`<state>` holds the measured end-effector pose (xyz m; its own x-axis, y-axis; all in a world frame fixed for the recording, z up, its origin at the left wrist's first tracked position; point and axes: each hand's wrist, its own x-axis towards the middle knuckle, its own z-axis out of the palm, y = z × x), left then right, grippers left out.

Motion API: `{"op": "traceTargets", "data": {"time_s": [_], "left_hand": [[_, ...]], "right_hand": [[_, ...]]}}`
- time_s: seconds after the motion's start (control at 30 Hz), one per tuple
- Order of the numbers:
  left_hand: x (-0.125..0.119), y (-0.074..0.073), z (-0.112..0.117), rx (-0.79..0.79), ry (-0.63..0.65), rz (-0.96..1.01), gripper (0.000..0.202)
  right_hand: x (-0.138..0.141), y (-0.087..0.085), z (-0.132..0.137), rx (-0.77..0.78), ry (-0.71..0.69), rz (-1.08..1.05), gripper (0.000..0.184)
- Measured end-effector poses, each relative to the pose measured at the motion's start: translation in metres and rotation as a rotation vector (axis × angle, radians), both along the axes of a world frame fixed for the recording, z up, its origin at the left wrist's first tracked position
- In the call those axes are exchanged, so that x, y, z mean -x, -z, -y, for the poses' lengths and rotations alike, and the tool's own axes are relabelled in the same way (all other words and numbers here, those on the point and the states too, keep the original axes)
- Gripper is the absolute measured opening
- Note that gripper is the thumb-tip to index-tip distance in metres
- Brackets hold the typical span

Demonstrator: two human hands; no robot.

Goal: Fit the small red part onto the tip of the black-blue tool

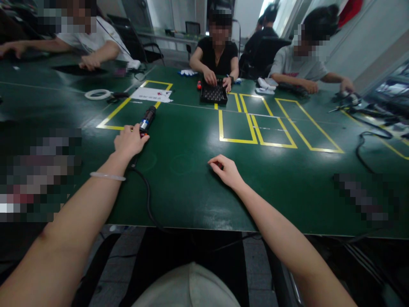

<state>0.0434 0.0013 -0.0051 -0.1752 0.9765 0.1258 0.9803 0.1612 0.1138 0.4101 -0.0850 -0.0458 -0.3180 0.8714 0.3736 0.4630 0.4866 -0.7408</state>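
Observation:
My left hand point(130, 140) is closed around a black corded power tool point(147, 119) that lies on the green table. The tool's dark nozzle end points away from me, and a silver and blue band shows on its barrel. Its black cord point(147, 187) trails from under my wrist to the table's near edge. My right hand point(226, 169) rests on the table right of centre, fingers curled in with thumb and forefinger close together. A small dark patch shows between them, and I cannot tell whether it is an object or shadow.
Yellow tape rectangles point(238, 140) mark the green table point(191, 200). A white paper point(151, 94) and a white cable coil point(97, 94) lie beyond my left hand. Across, a person works over a black tray point(213, 94). Other people sit left and right. Black cables point(361, 140) run at right.

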Motion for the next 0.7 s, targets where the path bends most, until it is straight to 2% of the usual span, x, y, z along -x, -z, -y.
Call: {"op": "traceTargets", "data": {"time_s": [0.1, 0.27, 0.43, 0.7], "left_hand": [[0.009, -0.001, -0.003, -0.016, -0.022, -0.005, 0.059], [0.014, 0.003, 0.000, -0.170, 0.022, -0.013, 0.049], [0.010, 0.001, 0.003, -0.140, 0.028, 0.020, 0.041], [0.009, 0.004, -0.002, -0.152, -0.102, 0.044, 0.041]], "right_hand": [[0.000, 0.000, 0.000, 0.000, 0.001, -0.003, 0.014], [0.000, 0.000, -0.001, 0.009, -0.007, 0.004, 0.013], [0.001, 0.000, -0.001, 0.012, -0.012, 0.009, 0.013], [0.000, 0.001, -0.001, -0.002, -0.031, 0.023, 0.014]]}}
